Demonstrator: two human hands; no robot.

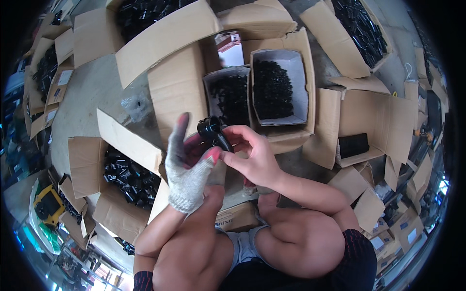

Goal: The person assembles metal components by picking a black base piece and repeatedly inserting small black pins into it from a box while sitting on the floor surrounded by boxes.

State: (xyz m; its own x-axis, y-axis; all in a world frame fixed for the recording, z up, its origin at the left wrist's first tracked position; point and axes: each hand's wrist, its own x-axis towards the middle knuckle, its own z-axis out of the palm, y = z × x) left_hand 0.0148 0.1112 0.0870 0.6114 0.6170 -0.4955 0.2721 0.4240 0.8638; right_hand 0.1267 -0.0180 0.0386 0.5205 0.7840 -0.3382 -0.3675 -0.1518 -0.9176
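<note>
My left hand [189, 162] wears a grey knit glove with red fingertips. My bare right hand [252, 153] meets it in front of me. Both hands grip one small black part [212, 132] with a round end and a short stem. The left fingers stand up behind the part, and the right thumb and fingers pinch its lower end. Just beyond the hands stand two small open boxes, the left box [209, 80] and the right box [300, 77], each holding several black parts.
Open cardboard boxes ring me on the concrete floor. A box [85, 160] at my left holds several black parts, as do a box [335, 29] at the upper right and another [97, 29] at the upper left. A yellow device [47, 203] lies far left. My knees fill the lower frame.
</note>
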